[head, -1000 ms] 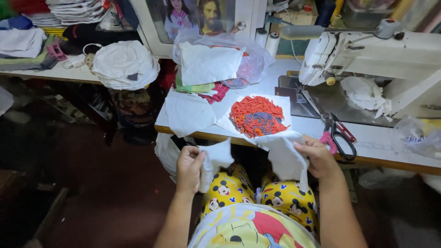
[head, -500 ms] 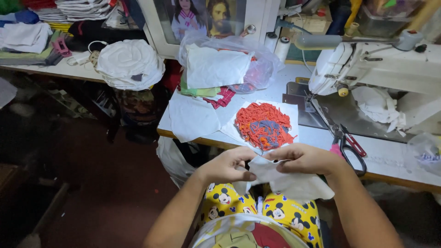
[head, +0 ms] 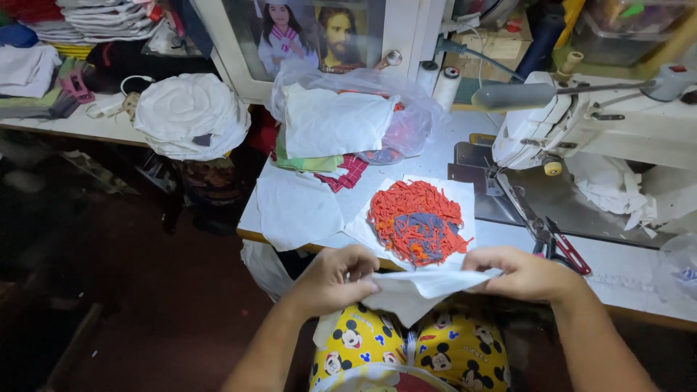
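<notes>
Since 0.5 s ago the hands have spread apart: they were almost touching over the cloth, now the white cloth piece (head: 421, 289) is stretched between them. Left hand (head: 340, 279) closed, fingers curled around the cloth's left end. Right hand (head: 524, 273) closed, pinching the right end, knuckles up. Cloth sits just in front of the table edge (head: 279, 239), above the lap in yellow cartoon-print fabric (head: 435, 348), with a fold hanging down in the middle. On the table right behind it: a pile of orange and grey fabric scraps (head: 416, 221) on a white sheet (head: 457, 194). Red-handled scissors (head: 559, 243) lie just beyond the right hand, next to the white sewing machine (head: 581, 123). Further back, a clear plastic bag of folded cloth (head: 341, 116).
</notes>
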